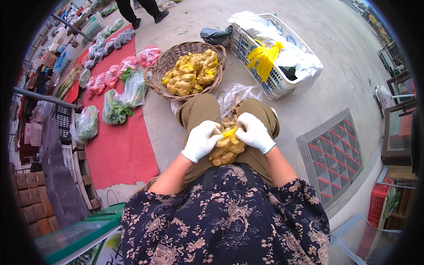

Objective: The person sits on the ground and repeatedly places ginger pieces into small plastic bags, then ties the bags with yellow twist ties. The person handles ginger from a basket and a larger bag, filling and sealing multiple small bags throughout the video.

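Note:
In my lap rests a yellow mesh bag filled with ginger root (228, 149). My left hand (202, 140), in a white knit glove, pinches the left side of the bag's gathered mouth. On the opposite side my right hand (255, 133), gloved the same way, grips the mesh too. Between my knees a clear plastic bag (237, 97) lies crumpled, with loose ginger (229, 122) partly hidden under it. Beyond my left knee stands a round wicker basket (159, 71) holding several netted bundles of ginger (193, 71).
A white plastic crate (265, 89) with a bunch of yellow mesh bags (266, 59) over its side stands ahead right. Bagged greens (134, 89) and bagged red produce (112, 74) line a red mat (116, 155) at left. A metal floor grate (334, 155) lies right.

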A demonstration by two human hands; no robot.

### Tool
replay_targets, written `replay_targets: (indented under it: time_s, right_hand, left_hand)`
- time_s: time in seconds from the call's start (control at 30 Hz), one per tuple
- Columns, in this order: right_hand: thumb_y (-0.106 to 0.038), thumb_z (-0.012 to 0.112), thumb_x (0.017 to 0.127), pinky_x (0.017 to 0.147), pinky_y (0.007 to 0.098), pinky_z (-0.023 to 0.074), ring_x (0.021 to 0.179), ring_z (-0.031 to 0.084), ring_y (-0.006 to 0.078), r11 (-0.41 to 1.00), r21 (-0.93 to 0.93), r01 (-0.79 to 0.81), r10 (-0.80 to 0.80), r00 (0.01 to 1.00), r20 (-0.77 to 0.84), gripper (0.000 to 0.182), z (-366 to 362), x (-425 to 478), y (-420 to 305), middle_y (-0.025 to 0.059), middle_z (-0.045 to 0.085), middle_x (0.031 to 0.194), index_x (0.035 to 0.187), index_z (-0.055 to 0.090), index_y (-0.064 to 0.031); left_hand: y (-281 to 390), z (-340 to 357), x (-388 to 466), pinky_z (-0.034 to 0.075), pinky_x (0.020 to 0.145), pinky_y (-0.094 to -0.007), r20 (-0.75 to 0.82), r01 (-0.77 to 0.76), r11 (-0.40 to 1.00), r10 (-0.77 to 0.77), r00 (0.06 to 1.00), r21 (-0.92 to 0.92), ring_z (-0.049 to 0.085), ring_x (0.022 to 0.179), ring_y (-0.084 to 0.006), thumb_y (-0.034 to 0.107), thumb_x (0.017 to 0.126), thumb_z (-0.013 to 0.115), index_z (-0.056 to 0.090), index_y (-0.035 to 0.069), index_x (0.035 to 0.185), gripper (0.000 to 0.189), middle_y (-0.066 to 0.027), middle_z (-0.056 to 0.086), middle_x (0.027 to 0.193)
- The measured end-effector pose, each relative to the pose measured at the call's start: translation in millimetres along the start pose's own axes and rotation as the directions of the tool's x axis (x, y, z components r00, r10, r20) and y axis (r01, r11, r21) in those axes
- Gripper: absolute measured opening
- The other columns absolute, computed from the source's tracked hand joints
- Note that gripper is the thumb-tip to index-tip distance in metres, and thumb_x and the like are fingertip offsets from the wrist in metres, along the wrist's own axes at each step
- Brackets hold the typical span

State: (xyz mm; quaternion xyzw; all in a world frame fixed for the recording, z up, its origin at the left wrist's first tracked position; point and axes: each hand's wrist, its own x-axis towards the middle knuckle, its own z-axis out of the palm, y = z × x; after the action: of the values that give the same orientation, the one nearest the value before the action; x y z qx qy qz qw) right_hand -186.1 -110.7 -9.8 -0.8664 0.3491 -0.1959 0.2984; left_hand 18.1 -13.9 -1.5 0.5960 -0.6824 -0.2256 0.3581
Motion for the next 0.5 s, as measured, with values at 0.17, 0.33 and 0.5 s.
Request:
replay_targets:
  time_s: [0.17,0.33,0.5]
  right_hand:
    - [-0.035,0.074,0.071,0.098,0.0344,0.0391,0.114,0.051,0.0298,0.870,0.494,0.011,-0.144,0.962,0.232,0.069,-3.3,3.5,-9.7,0.0157,0.053,0.121,0.127,0.048,-0.0037]
    - [-0.032,0.075,0.063,0.096,0.0373,0.0418,0.112,0.050,0.0337,0.991,0.131,0.035,-0.083,0.918,0.389,0.066,5.9,9.1,-26.3,0.0154,0.051,0.120,0.122,0.054,-0.0091]
    - [-0.026,0.076,0.063,0.089,0.0343,0.0460,0.099,0.059,0.0284,0.990,0.137,-0.033,0.004,0.978,0.209,0.060,-6.8,35.6,-37.7,0.0141,0.060,0.104,0.115,0.058,-0.0027]
  left_hand:
    - [-28.3,2.1,-15.8,0.047,0.077,-0.0246,0.209,0.388,0.772,-0.327,0.921,-0.503,0.055,0.084,-0.0090,0.010,0.082,0.067,0.061,-0.001,0.087,0.013,-0.0057,0.063,0.098]
    - [-21.6,1.3,-13.4,0.046,0.081,-0.0277,0.187,0.336,0.780,-0.279,0.942,-0.528,0.057,0.089,-0.0129,0.010,0.081,0.067,0.061,0.000,0.085,0.013,-0.0077,0.063,0.098]
    - [-35.5,-12.1,-14.1,0.041,0.093,-0.0286,0.089,0.281,0.527,-0.359,0.929,-0.802,0.053,0.102,-0.0125,0.012,0.087,0.063,0.058,0.001,0.103,0.020,-0.0063,0.058,0.112]
